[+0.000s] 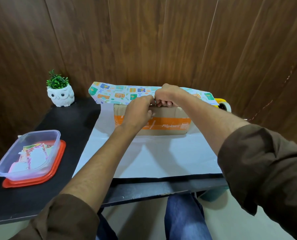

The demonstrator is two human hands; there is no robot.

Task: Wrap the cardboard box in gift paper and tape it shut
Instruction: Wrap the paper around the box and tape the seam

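Under everything, desk: a black desk top (71, 122) fills the lower and left of the frame, its near edge scuffed pale.
Room: dark wood-panel wall (144, 40) across the whole upper frame; pale floor (248, 222) at lower right.
Gift paper: the gift paper (153, 161) lies white side up over the middle of the desk. Its far end is folded forward, printed side showing, onto the box top.
Cardboard box: the cardboard box (166, 115) sits on the paper at frame centre, long side facing the camera, with an orange printed band along that side.
Right hand: the right hand (165, 96) has its fingers curled down over the folded paper edge, gripping it against the box top.
Left hand: the left hand (139, 111) touches the right, fingers bent and pinching the same edge.
Left of frame: an owl planter (60, 96) at the wall; a clear plastic container (40, 132) with paper scraps, standing on an orange lid (57, 163).
Hard to see: a tape roll (224, 105) is half hidden behind the paper's right corner. The hands cover part of the box top, and the band's lettering is partly blocked. Brown sleeves and jeans (184, 219) are cut off by the bottom edge.
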